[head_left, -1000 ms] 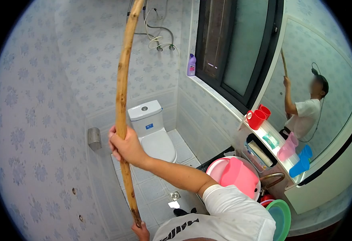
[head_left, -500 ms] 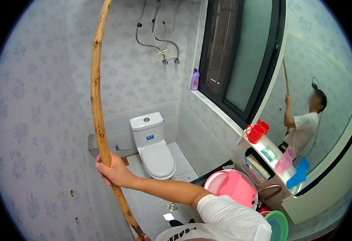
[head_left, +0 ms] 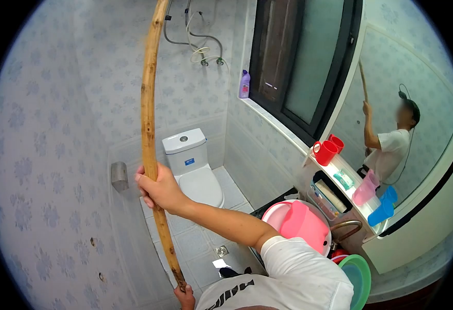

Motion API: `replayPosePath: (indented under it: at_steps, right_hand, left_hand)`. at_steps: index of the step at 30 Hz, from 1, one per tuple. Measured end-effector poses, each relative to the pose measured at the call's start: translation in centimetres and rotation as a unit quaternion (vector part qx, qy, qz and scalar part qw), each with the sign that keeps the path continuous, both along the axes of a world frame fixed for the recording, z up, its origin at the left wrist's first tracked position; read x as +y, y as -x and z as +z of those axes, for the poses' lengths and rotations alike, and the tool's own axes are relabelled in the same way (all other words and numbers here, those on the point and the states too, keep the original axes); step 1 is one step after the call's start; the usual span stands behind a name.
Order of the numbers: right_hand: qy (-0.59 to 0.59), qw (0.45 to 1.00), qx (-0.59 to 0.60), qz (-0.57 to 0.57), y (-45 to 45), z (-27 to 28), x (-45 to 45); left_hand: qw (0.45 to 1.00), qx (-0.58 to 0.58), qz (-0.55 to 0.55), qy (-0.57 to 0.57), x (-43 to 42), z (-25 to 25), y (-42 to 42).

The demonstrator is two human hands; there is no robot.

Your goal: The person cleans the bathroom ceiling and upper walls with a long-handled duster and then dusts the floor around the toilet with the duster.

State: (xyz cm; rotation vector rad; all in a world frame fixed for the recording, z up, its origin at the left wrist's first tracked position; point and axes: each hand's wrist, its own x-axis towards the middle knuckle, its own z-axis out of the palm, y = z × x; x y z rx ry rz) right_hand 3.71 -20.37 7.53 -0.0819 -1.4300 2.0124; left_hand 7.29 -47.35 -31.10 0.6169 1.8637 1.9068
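Observation:
A long wooden pole (head_left: 148, 113), knotted and slightly bent, rises from the bottom of the view past its top edge. Partway up, my right hand (head_left: 160, 188) is closed around it, with the forearm reaching across from the right. My left hand (head_left: 185, 298) grips the pole's lower end near my shirt, partly cut off by the bottom edge. The pole's upper end is out of the direct view. In the mirror (head_left: 417, 88), a reflected person in a white shirt holds the upright pole.
A white toilet (head_left: 200, 186) stands against the far wall below hoses (head_left: 205, 36). A metal paper holder (head_left: 119, 176) sticks out at left. On the right are a shelf with red mugs (head_left: 325, 153) and blue cups (head_left: 381, 213), a pink basin (head_left: 301, 227) and a green basin (head_left: 360, 274).
The pole and both hands have shifted right in the view, and more of my left hand shows. The room appears slightly higher as the camera tilts. Both hands keep their grip.

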Motion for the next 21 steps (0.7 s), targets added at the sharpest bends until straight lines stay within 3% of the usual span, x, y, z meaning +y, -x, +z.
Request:
replayPosePath:
  at_steps: [4, 6, 12, 15, 21]
  right_hand:
    - [0.000, 1.000, -0.015, -0.022, -1.7, -0.4, 0.5]
    - [0.004, 0.999, -0.016, -0.030, -2.3, -0.5, 0.6]
    - [0.008, 0.999, -0.020, -0.039, -3.1, -1.1, 0.6]
    - [0.006, 0.999, -0.020, -0.049, -3.0, -1.1, 0.7]
    - [0.015, 0.998, -0.016, -0.063, -2.6, 0.4, 3.0]
  left_hand:
    - [0.999, 0.011, 0.045, 0.027, -0.5, -3.0, 0.1]
    - [0.995, 0.039, -0.085, 0.030, -0.9, -3.6, 1.2]
    - [0.994, 0.060, -0.075, 0.047, -1.4, -7.1, 1.7]
    - [0.992, -0.033, -0.067, 0.098, -0.3, -0.7, -0.1]
    - [0.991, -0.027, -0.080, 0.108, 2.5, 6.1, 0.8]
